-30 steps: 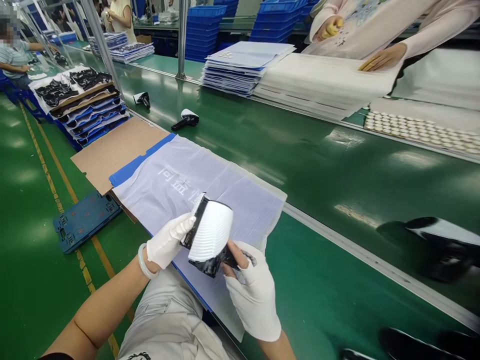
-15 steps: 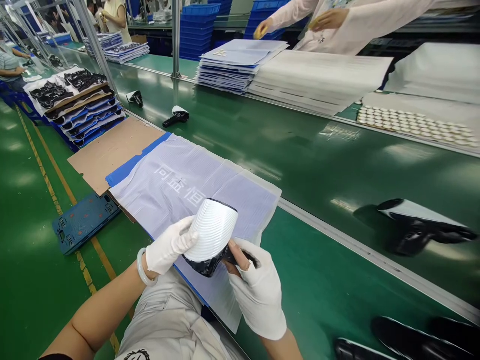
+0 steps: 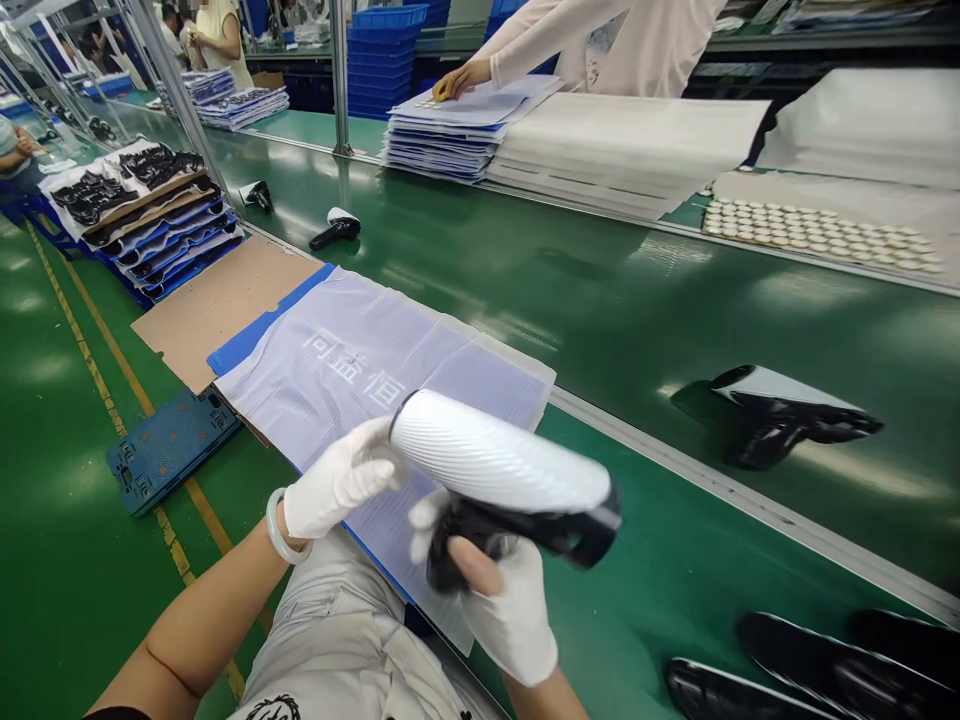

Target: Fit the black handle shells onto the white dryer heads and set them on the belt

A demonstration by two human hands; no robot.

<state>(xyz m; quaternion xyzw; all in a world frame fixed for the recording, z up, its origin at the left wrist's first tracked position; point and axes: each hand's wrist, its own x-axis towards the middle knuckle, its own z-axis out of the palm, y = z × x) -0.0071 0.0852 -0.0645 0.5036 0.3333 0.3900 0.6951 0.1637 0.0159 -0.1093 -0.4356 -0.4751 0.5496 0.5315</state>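
Observation:
A hair dryer (image 3: 502,450) with a ribbed white top and glossy black underside is in my right hand (image 3: 502,600). That gloved hand wraps around its black handle, with the thumb uncovered. My left hand (image 3: 349,480), gloved and with a pale bangle at the wrist, is beside the dryer's left end. Its fingers are bent and apart; whether they touch the shell I cannot tell. Beneath both hands lies a translucent white sheet (image 3: 442,350) with printed characters, over a blue sheet (image 3: 270,318).
Another hair dryer (image 3: 795,405) lies on the green conveyor belt (image 3: 600,320), and two more farther left. Black parts (image 3: 810,660) lie at lower right. Stacked trays (image 3: 172,230) stand at left beside cardboard (image 3: 232,300). Across the belt, a co-worker's hand (image 3: 465,78) touches a sheet stack (image 3: 442,145).
My right hand has swung the hair dryer round, so its long side now faces me. My left hand has shifted slightly left, off the shell's side. The belt's nearest dryer has moved left.

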